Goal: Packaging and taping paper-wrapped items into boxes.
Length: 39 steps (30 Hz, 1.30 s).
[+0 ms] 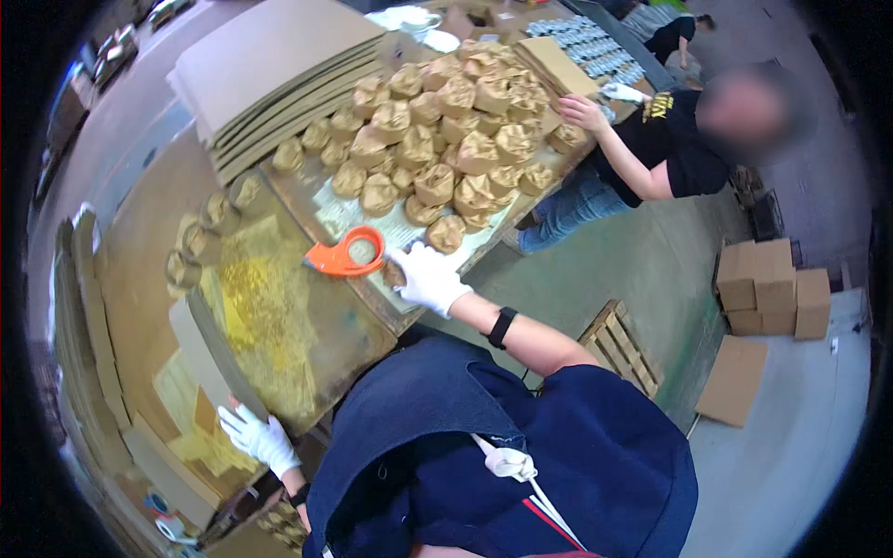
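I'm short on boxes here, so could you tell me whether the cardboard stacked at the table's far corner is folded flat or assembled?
Folded flat: the cardboard sheets lie in a layered stack.

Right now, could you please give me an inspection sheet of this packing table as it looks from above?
Surface: worn wooden table, yellow-stained in the middle.
Job's things: orange tape dispenser; a small brown wrapped piece partly hidden under the right hand.
Clutter: heap of brown paper-wrapped bundles; stack of flat cardboard sheets; tape rolls at the lower left.
Grippers: right hand, gloved, rests beside the dispenser; left hand, gloved, grips a flat cardboard piece.
Cables: nothing seen.
Surroundings: co-worker's hand at the heap; cardboard boxes and wooden pallet on the floor.
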Each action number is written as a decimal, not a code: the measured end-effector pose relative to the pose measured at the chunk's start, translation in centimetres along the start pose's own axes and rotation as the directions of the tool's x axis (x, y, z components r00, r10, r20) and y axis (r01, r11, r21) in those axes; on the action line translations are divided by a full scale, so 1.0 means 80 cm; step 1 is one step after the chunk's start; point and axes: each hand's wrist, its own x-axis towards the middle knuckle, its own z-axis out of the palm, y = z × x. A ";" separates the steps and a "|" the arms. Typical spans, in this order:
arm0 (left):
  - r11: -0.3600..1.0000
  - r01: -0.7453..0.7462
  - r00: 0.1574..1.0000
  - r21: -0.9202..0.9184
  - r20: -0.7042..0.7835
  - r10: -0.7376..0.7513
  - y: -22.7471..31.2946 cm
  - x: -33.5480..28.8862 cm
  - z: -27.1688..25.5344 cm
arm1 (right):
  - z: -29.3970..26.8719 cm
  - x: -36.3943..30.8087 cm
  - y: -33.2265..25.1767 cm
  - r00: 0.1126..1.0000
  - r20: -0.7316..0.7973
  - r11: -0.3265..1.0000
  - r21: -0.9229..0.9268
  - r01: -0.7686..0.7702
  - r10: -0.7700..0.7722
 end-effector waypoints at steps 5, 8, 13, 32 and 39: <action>1.000 0.006 1.000 -0.005 0.028 -0.006 0.009 0.005 -0.007 | -0.007 0.000 -0.012 0.992 -0.033 0.989 0.082 -0.122 0.125; 0.999 0.012 0.999 0.045 0.030 -0.014 -0.003 0.000 0.009 | 0.012 0.003 -0.012 0.991 -0.081 0.990 0.103 -0.099 0.107; 0.991 0.097 0.983 0.096 0.146 -0.110 -0.001 0.002 0.008 | 0.015 0.001 -0.007 0.993 -0.073 0.990 0.110 -0.083 0.091; 0.900 0.344 0.928 -0.266 0.245 -0.282 -0.066 0.007 0.006 | -0.005 -0.021 0.060 0.974 0.226 0.474 0.859 -0.192 -0.015; 0.938 0.177 0.981 -0.297 0.132 -0.143 -0.054 0.004 -0.040 | -0.060 -0.028 0.038 0.916 0.382 0.392 0.867 -0.308 -0.124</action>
